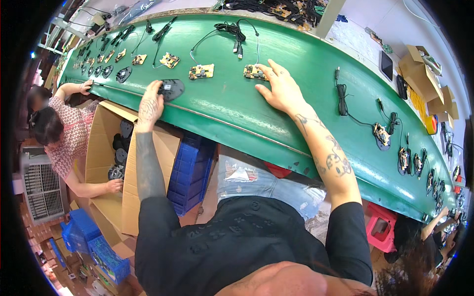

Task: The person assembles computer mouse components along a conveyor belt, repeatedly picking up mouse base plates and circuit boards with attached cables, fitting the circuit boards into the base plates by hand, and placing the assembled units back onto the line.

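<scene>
My left hand [150, 106] pinches the edge of a flat black oval plastic base [174, 90], which looks like the bottom shell of a computer mouse, over the near edge of the green conveyor belt [222, 106]. My right hand [282, 90] has its fingers apart. Its fingertips reach the right side of a small tan circuit board [253, 72]; whether they touch it I cannot tell. A thin cable runs from that board up to a coiled black USB cable [232, 32]. A second circuit board [201, 72] lies to its left, between my hands.
Several boards with cables and black bases line the belt at left. Boards seated in bases [381, 135] lie at right. A cardboard box [133, 182] of black bases stands below my left arm, beside blue crates [190, 172]. A co-worker [69, 128] reaches into the box.
</scene>
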`<control>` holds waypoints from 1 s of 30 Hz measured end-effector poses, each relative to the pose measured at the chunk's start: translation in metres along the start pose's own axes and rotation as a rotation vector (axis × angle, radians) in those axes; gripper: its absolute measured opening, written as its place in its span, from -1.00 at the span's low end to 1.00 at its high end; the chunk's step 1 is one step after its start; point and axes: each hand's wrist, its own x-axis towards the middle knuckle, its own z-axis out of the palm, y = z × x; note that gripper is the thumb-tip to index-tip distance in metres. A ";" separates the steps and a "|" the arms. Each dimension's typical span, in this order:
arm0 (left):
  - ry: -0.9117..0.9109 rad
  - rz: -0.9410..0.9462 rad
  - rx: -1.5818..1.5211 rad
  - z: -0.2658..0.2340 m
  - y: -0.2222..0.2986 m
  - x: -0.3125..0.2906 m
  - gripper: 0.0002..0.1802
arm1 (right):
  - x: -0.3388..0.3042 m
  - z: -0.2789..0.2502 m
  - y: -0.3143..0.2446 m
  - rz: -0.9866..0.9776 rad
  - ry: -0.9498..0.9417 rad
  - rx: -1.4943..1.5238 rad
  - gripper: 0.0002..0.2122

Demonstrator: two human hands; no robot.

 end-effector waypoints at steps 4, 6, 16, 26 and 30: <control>0.010 0.001 -0.208 0.001 0.087 -0.015 -0.52 | -0.001 -0.006 0.017 -0.085 -0.034 -0.119 -0.65; 0.006 0.041 -0.292 0.005 0.138 -0.017 -0.53 | -0.015 -0.020 0.025 -0.095 0.001 -0.127 -0.74; -0.054 0.170 -0.562 0.052 0.299 -0.014 -0.51 | -0.096 -0.106 0.052 0.297 -0.085 0.271 -0.72; -0.101 0.251 -0.400 0.050 0.332 -0.012 -0.52 | -0.099 -0.100 0.053 0.452 0.045 0.873 -0.72; -0.127 0.316 -0.201 0.045 0.337 -0.011 -0.53 | -0.100 -0.097 0.044 0.447 0.011 0.915 -0.73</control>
